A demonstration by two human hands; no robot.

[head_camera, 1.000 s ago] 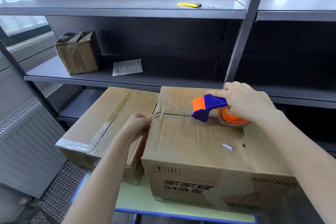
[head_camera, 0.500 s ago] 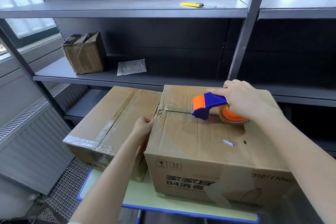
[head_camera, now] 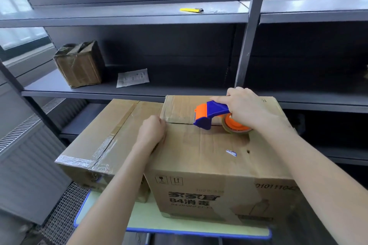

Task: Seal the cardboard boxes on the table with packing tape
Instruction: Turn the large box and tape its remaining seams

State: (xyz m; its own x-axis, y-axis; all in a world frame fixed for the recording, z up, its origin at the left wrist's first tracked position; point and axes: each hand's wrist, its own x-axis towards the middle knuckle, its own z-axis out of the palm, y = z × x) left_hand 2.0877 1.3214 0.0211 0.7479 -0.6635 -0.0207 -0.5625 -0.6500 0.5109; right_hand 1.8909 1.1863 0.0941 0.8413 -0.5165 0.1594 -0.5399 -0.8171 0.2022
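Note:
Two cardboard boxes stand side by side on a light green table (head_camera: 111, 219). The printed right box (head_camera: 209, 157) has an untaped seam running across its top. The left box (head_camera: 103, 137) carries clear tape along its top and front edge. My right hand (head_camera: 247, 109) grips a blue and orange tape dispenser (head_camera: 211, 113), whose orange roll rests on the right box's top and whose blade end sits over the seam. My left hand (head_camera: 152, 131) curls over that box's top left edge, beside the seam's end.
Grey metal shelving rises just behind the table, with an upright post (head_camera: 249, 36) above the right box. One shelf holds a small tape-wrapped box (head_camera: 79, 63) and a paper sheet (head_camera: 132, 77). A yellow utility knife (head_camera: 191, 10) lies higher up. A radiator (head_camera: 25, 145) stands at left.
My left hand has slid up from the gap between the boxes onto the right box's top left edge. The dispenser and my right hand have barely shifted.

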